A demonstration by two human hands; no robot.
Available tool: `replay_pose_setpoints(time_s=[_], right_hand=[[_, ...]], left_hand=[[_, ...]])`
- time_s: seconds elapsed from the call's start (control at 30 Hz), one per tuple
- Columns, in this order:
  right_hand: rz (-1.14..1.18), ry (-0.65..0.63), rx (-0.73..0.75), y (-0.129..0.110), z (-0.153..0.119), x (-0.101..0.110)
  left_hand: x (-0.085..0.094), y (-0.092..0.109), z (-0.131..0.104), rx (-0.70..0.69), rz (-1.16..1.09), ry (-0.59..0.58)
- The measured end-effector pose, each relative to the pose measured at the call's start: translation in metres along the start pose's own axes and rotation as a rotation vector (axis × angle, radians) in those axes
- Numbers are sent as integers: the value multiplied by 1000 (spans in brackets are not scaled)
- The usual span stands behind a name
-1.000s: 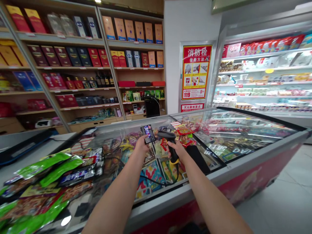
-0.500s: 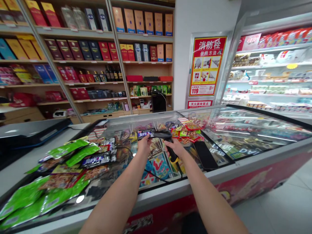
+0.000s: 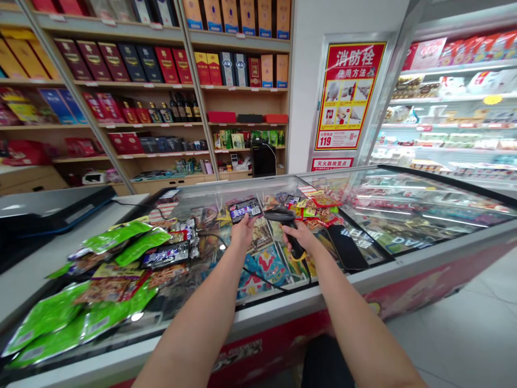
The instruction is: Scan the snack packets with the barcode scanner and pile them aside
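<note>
My left hand [image 3: 242, 233] pinches a dark snack packet [image 3: 244, 210] with white lettering by its lower edge, above the glass freezer lid. In my right hand [image 3: 299, 237] is a black barcode scanner [image 3: 281, 216], its handle wrapped by my fingers and its head pointing left towards the packet. The scanner and the packet are close together, with a small gap between them. From the handle a cable [image 3: 264, 279] runs leftwards over the glass. Right of my right hand, a black phone [image 3: 346, 247] lies flat on the lid. Behind the scanner lies a pile of red and yellow snack packets [image 3: 321, 210].
Green snack bags [image 3: 52, 323] and silvery dark packets [image 3: 165, 255] are heaped on the left of the freezer [image 3: 283, 302]. A black device [image 3: 52, 213] sits on the counter at far left. Shelves of boxes [image 3: 151, 64] stand behind, with a lit refrigerated display [image 3: 456, 108] at right.
The packet and the scanner have moved apart, and more of the packet's front shows. The scanner has shifted slightly right. The camera view has tilted down a little.
</note>
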State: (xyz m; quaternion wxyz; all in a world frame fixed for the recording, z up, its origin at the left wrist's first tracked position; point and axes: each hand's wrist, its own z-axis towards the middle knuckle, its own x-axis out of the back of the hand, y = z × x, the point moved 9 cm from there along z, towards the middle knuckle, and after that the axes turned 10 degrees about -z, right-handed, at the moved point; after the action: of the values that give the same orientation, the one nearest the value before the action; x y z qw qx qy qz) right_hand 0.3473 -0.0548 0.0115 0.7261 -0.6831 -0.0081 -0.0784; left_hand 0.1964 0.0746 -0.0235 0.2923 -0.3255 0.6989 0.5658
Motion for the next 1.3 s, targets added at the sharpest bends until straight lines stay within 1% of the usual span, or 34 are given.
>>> replay_pose_setpoints(time_s=[0.1,0.27,0.4,0.6,0.7,0.8,0.9,1.0,1.07,1.17,1.23,1.3], right_hand=[[-30,6,-12,2,0,-1],[-62,9,-5,0,-2,0],[-93,5,-35,0,-3,1],[-60,-21,-13,2,-3,-1],[-35,-22,-27,3,0,-2],[-6,-38,-29,-2,4,-8],[11,-99,-16,-12,10,-26],[1,-163,29,-25,15,-52],[-10,-192,48,-31,19,-70],[-22,-233,47,-37,22,-98],[-34,-262,52,-40,24,-117],[-46,-287,57,-44,25,-134]], left_hand=[[-2,-6,2,28,-8,-16],[-3,-12,1,78,-129,-16],[-4,-10,-1,63,-129,-20],[-2,-9,-1,51,-133,-13],[2,-6,-2,50,-121,19],[5,7,-5,5,-99,42],[8,35,-9,-97,-55,42],[19,79,-12,-228,-1,59],[33,118,-12,-332,35,87],[61,186,-16,-509,143,152],[83,231,-22,-605,320,245],[102,272,-32,-672,614,373]])
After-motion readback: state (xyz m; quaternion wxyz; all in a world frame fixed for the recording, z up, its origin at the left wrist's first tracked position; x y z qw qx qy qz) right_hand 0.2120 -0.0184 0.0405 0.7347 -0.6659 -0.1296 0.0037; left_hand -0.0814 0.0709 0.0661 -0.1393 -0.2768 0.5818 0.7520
